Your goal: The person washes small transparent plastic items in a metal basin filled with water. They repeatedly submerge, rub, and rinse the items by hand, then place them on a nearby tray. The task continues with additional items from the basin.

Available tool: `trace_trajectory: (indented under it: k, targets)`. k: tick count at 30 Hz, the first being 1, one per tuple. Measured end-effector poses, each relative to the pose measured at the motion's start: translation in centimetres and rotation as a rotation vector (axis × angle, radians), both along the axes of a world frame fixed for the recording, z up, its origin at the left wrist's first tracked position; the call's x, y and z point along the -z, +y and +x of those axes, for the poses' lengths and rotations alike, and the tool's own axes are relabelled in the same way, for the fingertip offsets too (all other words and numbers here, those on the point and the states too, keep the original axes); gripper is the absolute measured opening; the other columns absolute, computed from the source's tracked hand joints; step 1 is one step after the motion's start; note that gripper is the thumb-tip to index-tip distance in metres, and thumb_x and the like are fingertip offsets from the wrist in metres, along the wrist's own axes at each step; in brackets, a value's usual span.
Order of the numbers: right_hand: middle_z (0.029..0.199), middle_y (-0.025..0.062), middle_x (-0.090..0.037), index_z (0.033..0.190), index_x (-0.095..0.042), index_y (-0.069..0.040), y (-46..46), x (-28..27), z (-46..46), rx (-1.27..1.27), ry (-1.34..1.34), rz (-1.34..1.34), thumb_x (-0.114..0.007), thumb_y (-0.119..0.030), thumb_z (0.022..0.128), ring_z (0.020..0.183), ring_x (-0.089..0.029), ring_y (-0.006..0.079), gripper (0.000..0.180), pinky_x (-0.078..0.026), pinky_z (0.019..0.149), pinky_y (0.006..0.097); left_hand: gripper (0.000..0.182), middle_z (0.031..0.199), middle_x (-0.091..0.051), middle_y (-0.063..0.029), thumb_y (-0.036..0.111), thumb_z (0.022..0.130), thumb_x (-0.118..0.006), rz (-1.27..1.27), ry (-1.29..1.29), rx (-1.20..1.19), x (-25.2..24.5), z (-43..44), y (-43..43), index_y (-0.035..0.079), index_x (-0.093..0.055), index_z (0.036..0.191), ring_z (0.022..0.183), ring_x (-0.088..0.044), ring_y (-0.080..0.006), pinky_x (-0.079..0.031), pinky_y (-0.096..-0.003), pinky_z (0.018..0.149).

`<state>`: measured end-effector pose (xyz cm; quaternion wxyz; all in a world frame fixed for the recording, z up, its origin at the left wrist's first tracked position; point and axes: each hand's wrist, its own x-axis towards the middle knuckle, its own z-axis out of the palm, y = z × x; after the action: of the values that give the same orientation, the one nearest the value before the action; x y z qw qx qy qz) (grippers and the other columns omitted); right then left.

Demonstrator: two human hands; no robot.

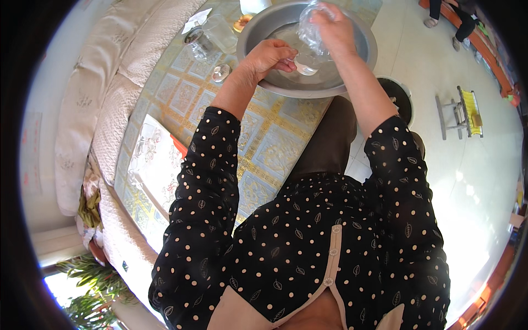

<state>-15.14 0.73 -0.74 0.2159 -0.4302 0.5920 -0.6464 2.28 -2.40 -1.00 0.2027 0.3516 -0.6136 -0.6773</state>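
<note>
My right hand holds a crumpled clear plastic bag above a grey metal basin. Over the basin's near left part, my left hand pinches something small and thin that I cannot make out. Just right of its fingertips is a white, shiny curved piece, perhaps a spoon or a bit of plastic. The basin stands at the table's far edge. To its left are a clear plastic cup, a clear jar, a small clear glass object and a cut piece of fruit.
A patterned cloth covers the table, with a white printed box or booklet on it. A padded sofa runs along the left. On the floor at right are a dark round bin and a small stool. Another person's legs show beyond.
</note>
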Motion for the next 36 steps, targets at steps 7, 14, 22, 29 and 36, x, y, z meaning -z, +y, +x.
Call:
trace_trajectory:
  k: [7, 14, 22, 29, 36]
  targets:
    - [0.100, 0.0164, -0.061, 0.119, -0.049, -0.005, 0.8, 1.7, 1.6, -0.237, 0.253, 0.277, -0.053, -0.037, 0.080, 0.096, -0.057, 0.0286, 0.051, -0.043, 0.083, 0.0346, 0.017, 0.078, -0.059, -0.0091, 0.013, 0.078, -0.060, 0.018, 0.112, -0.088, 0.5, 0.5, -0.3, -0.003, -0.058, 0.084, 0.065, -0.060, -0.0180, -0.051, -0.0264, 0.060]
    - [0.094, 0.0101, -0.061, 0.120, -0.046, -0.004, 1.1, 0.5, -0.6, -0.462, 0.195, 0.613, -0.057, -0.033, 0.080, 0.073, -0.058, 0.0144, 0.051, -0.046, 0.055, 0.0259, 0.016, 0.076, -0.058, -0.0080, 0.014, 0.080, -0.057, -0.038, 0.085, -0.174, 0.5, 0.4, -0.3, -0.001, -0.057, 0.084, 0.066, -0.057, -0.0166, -0.046, -0.0264, 0.062]
    - [0.075, 0.0092, -0.061, 0.105, -0.054, -0.003, 0.6, -1.2, 0.7, -0.440, 0.478, 0.883, -0.059, -0.027, 0.080, 0.046, -0.055, 0.0127, 0.035, -0.038, 0.036, 0.0246, 0.018, 0.073, -0.058, -0.0037, 0.018, 0.079, -0.061, -0.362, -0.001, -0.162, 0.4, 0.0, 0.2, 0.000, -0.061, 0.081, 0.061, -0.052, -0.0097, -0.042, -0.0227, 0.059]
    - [0.061, 0.0092, -0.059, 0.080, -0.058, -0.002, 0.4, 0.1, 2.1, -0.417, -0.262, 0.635, -0.054, -0.016, 0.079, 0.047, -0.056, 0.0153, 0.014, -0.040, 0.038, 0.0275, 0.036, 0.065, -0.056, -0.0035, 0.033, 0.082, -0.059, -0.550, 0.264, -0.550, 1.1, -2.1, 0.0, -0.002, -0.060, 0.081, 0.062, -0.051, -0.0097, -0.042, -0.0228, 0.057]
    - [0.069, 0.0145, -0.062, 0.077, -0.059, -0.004, -0.2, 0.5, 3.6, -0.371, 0.506, 0.588, -0.052, -0.011, 0.075, 0.059, -0.061, 0.0225, 0.011, -0.045, 0.049, 0.0344, 0.041, 0.063, -0.054, -0.0057, 0.039, 0.088, -0.046, -0.273, 0.009, -0.374, -0.1, -1.3, 0.1, 0.000, -0.057, 0.081, 0.045, -0.049, -0.0155, -0.037, -0.0306, 0.036]
